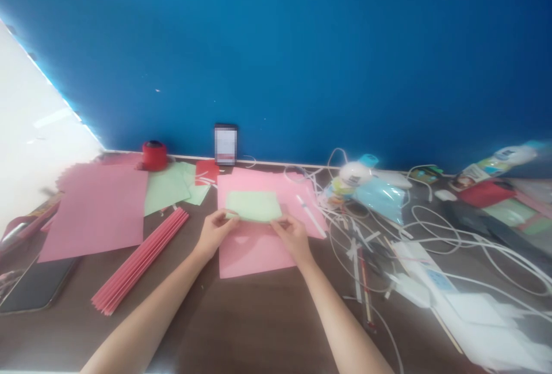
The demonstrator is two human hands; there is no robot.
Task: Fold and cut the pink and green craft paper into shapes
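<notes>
Light-green paper (253, 206) over pink sheet (254, 256), nearer the desk's (241, 328) back edge than its front. Long axis left-right, roughly parallel to that edge. Left hand (214, 230) and right hand (294, 235) each pinch a near corner; paper extends away from both grips, neither closer.

- Your dark brown table (241, 328) spans the lower frame.
- At left, you have a deep-pink sheet (103, 207), a pleated pink bundle (142, 262) and a dark phone (38, 287).
- At centre, pink sheets (259, 256) lie before you.
- At right, your white cables (458, 241) tangle.
</notes>
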